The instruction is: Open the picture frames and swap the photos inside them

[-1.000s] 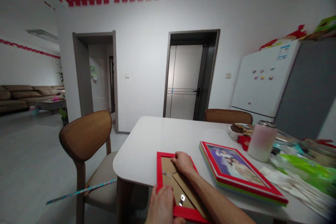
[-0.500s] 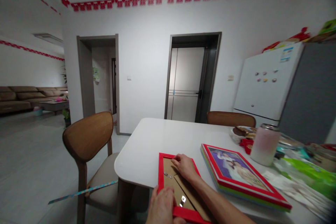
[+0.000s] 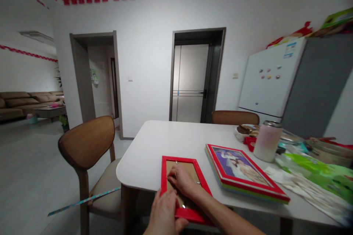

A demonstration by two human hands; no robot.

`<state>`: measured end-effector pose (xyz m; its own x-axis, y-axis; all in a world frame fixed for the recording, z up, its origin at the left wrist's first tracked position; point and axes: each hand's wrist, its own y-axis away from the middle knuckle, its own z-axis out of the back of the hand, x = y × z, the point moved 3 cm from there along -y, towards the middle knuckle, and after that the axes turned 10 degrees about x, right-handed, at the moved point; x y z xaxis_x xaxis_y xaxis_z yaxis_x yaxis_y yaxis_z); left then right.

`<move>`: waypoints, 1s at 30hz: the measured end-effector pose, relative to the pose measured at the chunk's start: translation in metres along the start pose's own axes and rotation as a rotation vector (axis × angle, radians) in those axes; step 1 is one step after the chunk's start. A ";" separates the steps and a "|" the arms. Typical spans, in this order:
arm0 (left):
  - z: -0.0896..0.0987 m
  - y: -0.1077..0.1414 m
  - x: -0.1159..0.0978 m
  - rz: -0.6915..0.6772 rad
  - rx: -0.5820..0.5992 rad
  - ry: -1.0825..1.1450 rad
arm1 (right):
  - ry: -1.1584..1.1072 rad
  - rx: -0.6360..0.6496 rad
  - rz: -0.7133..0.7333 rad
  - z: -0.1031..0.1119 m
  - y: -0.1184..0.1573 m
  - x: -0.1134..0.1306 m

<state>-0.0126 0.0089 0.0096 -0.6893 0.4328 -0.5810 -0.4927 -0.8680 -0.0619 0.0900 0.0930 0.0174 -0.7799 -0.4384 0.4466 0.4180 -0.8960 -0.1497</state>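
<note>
A red picture frame lies face down at the table's near edge, its brown backing board seated inside the rim. Small metal clips show at the top, the right side and the bottom of the board. My left hand is closed around the frame's near left corner, thumb along the bottom rim. Bent and pressed together, the fingers of my right hand touch the board's left edge; what is under the fingertips is hidden. My right forearm crosses over the frame's lower right part.
To the right lies a stack of frames, the top one red with a photo. Behind it stands a pink and white bottle. White cloth and green packaging lie farther right. A wooden chair stands left.
The backing board, earlier raised along its right side under my right hand, now lies flat in the frame. My right hand has moved to the board's left edge. My left hand keeps its corner.
</note>
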 end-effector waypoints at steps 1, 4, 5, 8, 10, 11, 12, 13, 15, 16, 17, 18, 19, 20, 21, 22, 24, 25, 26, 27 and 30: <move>0.000 -0.001 0.001 -0.003 -0.004 0.000 | 0.000 0.004 0.004 0.002 0.002 0.001; 0.003 -0.002 0.003 -0.025 -0.028 -0.005 | -0.021 -0.017 0.041 0.010 0.016 0.005; 0.005 -0.002 0.004 -0.034 -0.037 -0.009 | -0.031 -0.014 0.066 0.012 0.024 0.006; 0.007 -0.003 0.007 -0.056 -0.068 -0.029 | -0.017 0.074 0.148 0.017 0.049 0.012; 0.009 -0.004 0.009 -0.058 -0.082 -0.039 | 0.040 0.144 0.196 0.018 0.064 0.016; 0.009 -0.004 0.010 -0.056 -0.082 -0.045 | 0.067 0.157 0.216 0.019 0.069 0.017; 0.010 -0.005 0.011 -0.054 -0.078 -0.051 | 0.087 0.161 0.235 0.020 0.073 0.019; 0.010 -0.005 0.011 -0.053 -0.070 -0.059 | 0.099 0.162 0.254 0.021 0.075 0.020; 0.012 -0.005 0.011 -0.052 -0.052 -0.078 | 0.110 0.155 0.278 0.022 0.078 0.022; 0.014 -0.005 0.011 -0.050 -0.042 -0.088 | 0.114 0.150 0.286 0.022 0.079 0.022; 0.015 -0.004 0.010 -0.049 -0.030 -0.095 | 0.117 0.144 0.294 0.022 0.080 0.022; 0.016 -0.004 0.010 -0.046 -0.019 -0.101 | 0.119 0.140 0.303 0.022 0.081 0.022; 0.017 -0.003 0.009 -0.040 -0.009 -0.106 | 0.118 0.140 0.316 0.022 0.082 0.022; 0.019 -0.003 0.008 -0.030 -0.001 -0.108 | 0.114 0.141 0.328 0.021 0.083 0.021; 0.019 -0.003 0.007 -0.019 0.006 -0.112 | 0.104 0.136 0.333 0.022 0.083 0.020; 0.019 -0.003 0.006 -0.006 0.011 -0.118 | 0.085 0.123 0.326 0.023 0.083 0.019; 0.015 -0.007 0.004 0.020 0.036 -0.144 | 0.006 0.052 0.271 0.027 0.080 0.014; 0.010 -0.011 0.002 0.024 0.058 -0.167 | -0.053 -0.004 0.224 0.031 0.078 0.010; 0.005 -0.015 0.000 0.017 0.081 -0.190 | -0.119 -0.067 0.170 0.035 0.076 0.007; 0.000 -0.020 -0.002 0.000 0.100 -0.207 | -0.187 -0.128 0.117 0.040 0.076 0.003; -0.012 -0.032 -0.006 -0.056 0.125 -0.200 | -0.370 -0.284 -0.020 0.053 0.084 -0.011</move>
<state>0.0138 0.0308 0.0055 -0.7446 0.5295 -0.4064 -0.5863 -0.8098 0.0191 0.1579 0.0265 0.0467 -0.5466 -0.4130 0.7285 0.2205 -0.9102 -0.3505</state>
